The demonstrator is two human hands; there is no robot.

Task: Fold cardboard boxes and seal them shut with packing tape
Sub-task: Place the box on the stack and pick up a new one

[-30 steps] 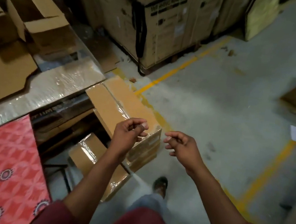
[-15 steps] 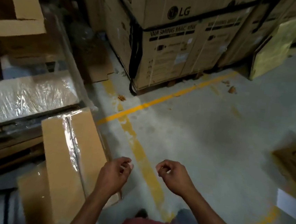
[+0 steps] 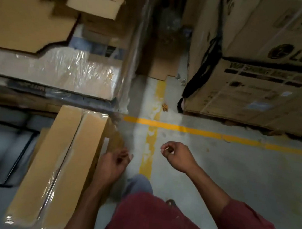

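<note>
A long cardboard box (image 3: 57, 160) lies at the lower left, its flaps closed and glossy clear tape running along the centre seam. My left hand (image 3: 114, 163) hovers just off the box's right edge with its fingers curled in. My right hand (image 3: 176, 157) hangs over the grey floor to the right, thumb and forefinger pinched together with nothing visible between them. A faint translucent film shows between the box's far corner and my left hand; I cannot tell whether the fingers touch it. No tape roll is in sight.
Large printed appliance cartons (image 3: 257, 69) stand on the floor at the upper right. Plastic-wrapped flat cardboard (image 3: 58, 68) and an open box (image 3: 100, 0) fill the upper left. Yellow floor lines (image 3: 191, 130) cross ahead. My leg and shoe (image 3: 170, 202) are below.
The view has swung left and down, so the taped box now runs along my left side. Both hands stay curled and have drifted a little further apart.
</note>
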